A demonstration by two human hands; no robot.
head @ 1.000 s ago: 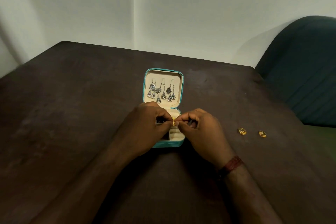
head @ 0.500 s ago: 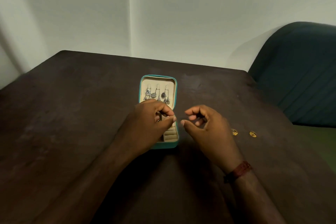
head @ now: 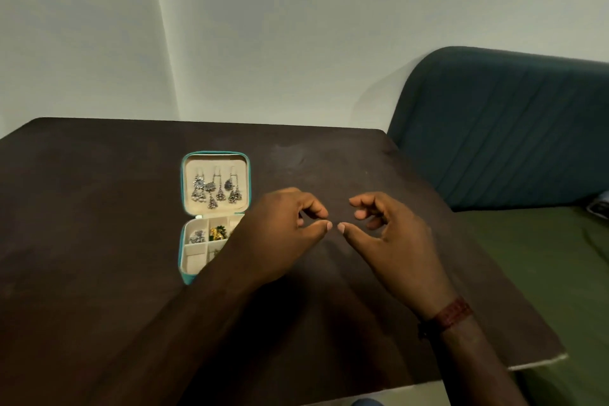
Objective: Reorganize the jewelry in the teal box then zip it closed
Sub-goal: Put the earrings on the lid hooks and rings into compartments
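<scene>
The teal box (head: 182, 194) lies open on the dark table (head: 99, 208), left of centre. Several silver dangling earrings (head: 216, 189) hang on the cream lining of its lid. A gold and green piece (head: 218, 233) and a silver piece (head: 197, 236) sit in the compartments of the base. My left forearm covers the right part of the base. My left hand (head: 280, 234) hovers just right of the box, fingers loosely curled, with nothing visible in it. My right hand (head: 389, 241) faces it, thumb tips nearly meeting, also holding nothing.
A dark teal padded seat back (head: 494, 128) and a green cushion (head: 543, 257) stand beyond the table's right edge. A pale wall rises behind the table. A reddish band (head: 451, 311) circles my right wrist.
Both hands left the box base and moved right over the bare table; the gold piece they pinched is no longer in them. The two gold earrings seen on the table earlier are out of sight.
</scene>
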